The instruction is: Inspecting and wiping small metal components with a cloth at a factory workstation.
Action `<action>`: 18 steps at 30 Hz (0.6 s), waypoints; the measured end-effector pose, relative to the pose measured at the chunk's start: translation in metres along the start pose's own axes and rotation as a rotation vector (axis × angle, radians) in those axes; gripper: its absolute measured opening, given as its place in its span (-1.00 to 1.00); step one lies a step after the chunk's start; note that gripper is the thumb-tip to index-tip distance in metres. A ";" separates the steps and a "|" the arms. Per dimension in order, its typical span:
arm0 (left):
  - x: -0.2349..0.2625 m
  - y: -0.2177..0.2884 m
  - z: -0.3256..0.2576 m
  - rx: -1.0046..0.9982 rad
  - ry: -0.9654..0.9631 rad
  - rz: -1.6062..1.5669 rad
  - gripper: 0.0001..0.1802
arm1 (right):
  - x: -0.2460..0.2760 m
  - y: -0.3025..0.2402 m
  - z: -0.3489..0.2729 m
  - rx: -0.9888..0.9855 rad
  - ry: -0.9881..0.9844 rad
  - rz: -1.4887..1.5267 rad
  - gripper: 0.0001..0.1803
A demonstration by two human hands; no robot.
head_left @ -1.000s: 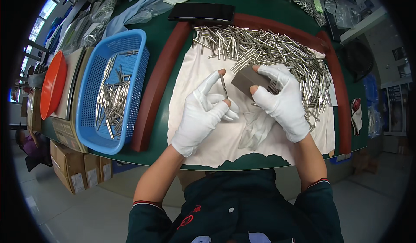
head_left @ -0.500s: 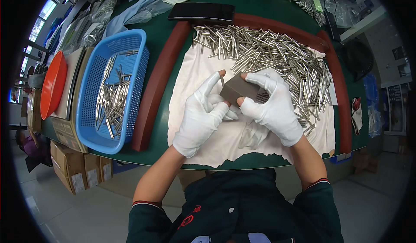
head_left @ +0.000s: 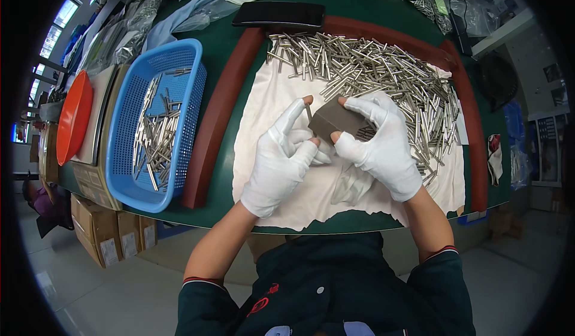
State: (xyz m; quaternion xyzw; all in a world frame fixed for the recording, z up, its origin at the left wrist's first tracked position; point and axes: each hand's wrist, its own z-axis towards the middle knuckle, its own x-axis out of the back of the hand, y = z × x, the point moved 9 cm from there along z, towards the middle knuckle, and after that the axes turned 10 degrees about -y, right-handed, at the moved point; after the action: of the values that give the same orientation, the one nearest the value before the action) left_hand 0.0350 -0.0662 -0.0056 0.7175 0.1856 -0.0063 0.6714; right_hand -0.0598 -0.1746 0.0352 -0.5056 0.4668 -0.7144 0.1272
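My left hand [head_left: 277, 165], in a white glove with bare fingertips, pinches a slim metal pin [head_left: 309, 114] held upright at the index finger. Opposite it, my gloved right hand [head_left: 386, 150] grips a dark brown rectangular block [head_left: 336, 120] between thumb and fingers. The block's left corner sits close beside the pin; whether they touch I cannot tell. Both hands are over a pale cloth [head_left: 254, 117]. Beyond them lies a broad heap of shiny metal pins [head_left: 383, 66], which curves down to the right of my right hand.
Dark red bars [head_left: 218, 111] border the cloth on the left, far and right sides. To the left stands a blue perforated basket [head_left: 141, 201] with loose pins, next to an orange-red dish [head_left: 75, 117]. A flat black device [head_left: 278, 15] rests on the far bar.
The block has shifted slightly right with my right hand, leaving a gap to my left thumb. My left hand stays almost in place, still pinching the pin.
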 end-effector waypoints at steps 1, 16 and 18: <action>-0.001 0.000 0.000 0.001 -0.001 0.000 -0.32 | 0.001 0.002 0.000 -0.020 0.012 -0.022 -0.44; -0.002 -0.002 0.001 -0.050 0.031 -0.045 -0.33 | -0.001 -0.005 0.000 0.015 -0.053 0.079 -0.45; 0.000 0.001 -0.002 -0.122 0.070 -0.041 -0.33 | 0.000 -0.003 0.000 0.003 -0.033 -0.014 -0.43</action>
State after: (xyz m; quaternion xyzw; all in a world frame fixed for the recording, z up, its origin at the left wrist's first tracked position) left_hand 0.0345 -0.0648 -0.0042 0.6710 0.2236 0.0167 0.7068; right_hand -0.0587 -0.1731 0.0377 -0.5205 0.4602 -0.7073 0.1306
